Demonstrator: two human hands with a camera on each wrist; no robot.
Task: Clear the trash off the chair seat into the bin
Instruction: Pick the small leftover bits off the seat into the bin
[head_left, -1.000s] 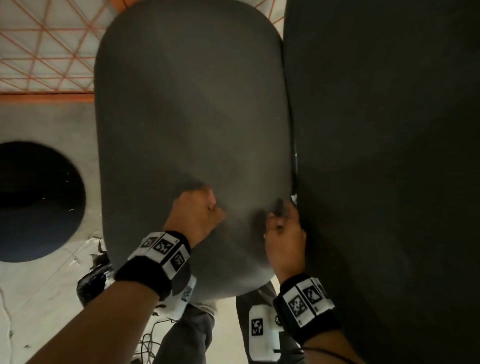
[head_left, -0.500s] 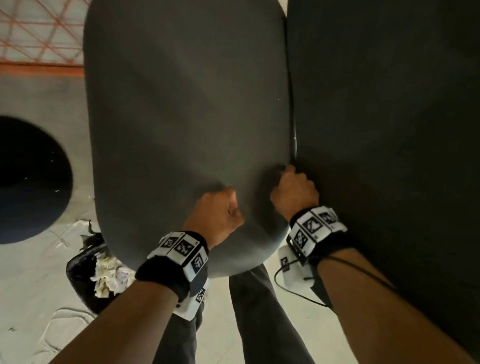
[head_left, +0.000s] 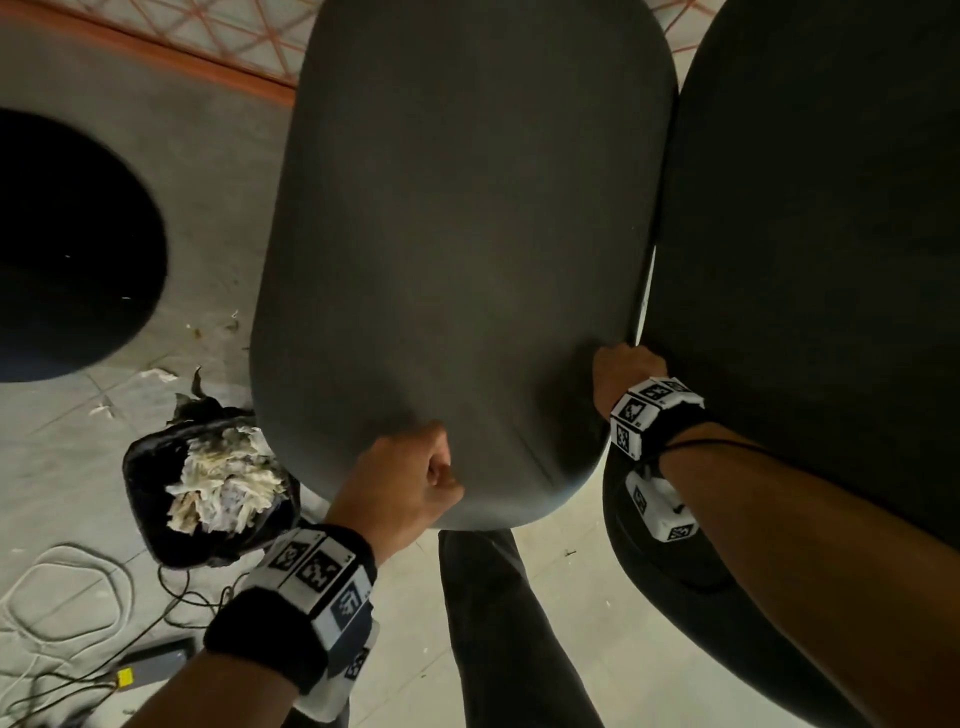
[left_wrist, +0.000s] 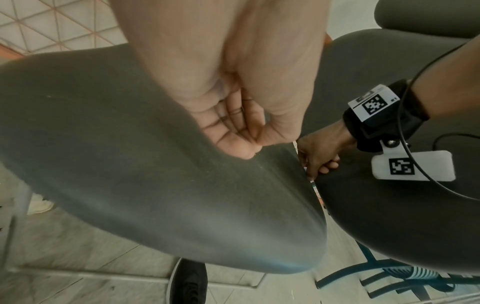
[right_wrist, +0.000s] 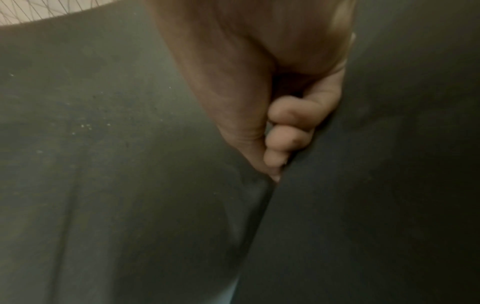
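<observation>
Head view: the grey chair seat (head_left: 467, 234) fills the centre, with a darker second chair (head_left: 810, 260) pressed against its right edge. The left hand (head_left: 402, 483) sits at the seat's near edge, fingers curled into a fist; nothing held can be seen from here. The right hand (head_left: 623, 371) is at the seam between the two chairs, fingers curled and turned away from the camera. The bin (head_left: 156, 540), lined in black, stands on the floor beside and partly under the seat's near-left corner, with crumpled whitish paper trash (head_left: 223, 486) inside it. Small scraps (head_left: 156, 374) lie on the floor nearby. White cable (head_left: 62, 597) coils on the floor at lower left.

Left wrist view: the left hand (left_wrist: 233, 115) is closed just above the seat (left_wrist: 130, 164), fingertips against thumb; whether it pinches anything cannot be told. The right hand (left_wrist: 319, 156) reaches into the gap between the chairs.

Right wrist view: the right hand (right_wrist: 280, 123) has its fingers (right_wrist: 288, 137) folded tight and wedged in the seam between seat (right_wrist: 116, 164) and second chair (right_wrist: 389, 185). Any contents are hidden. Pale specks dot the seat fabric.
</observation>
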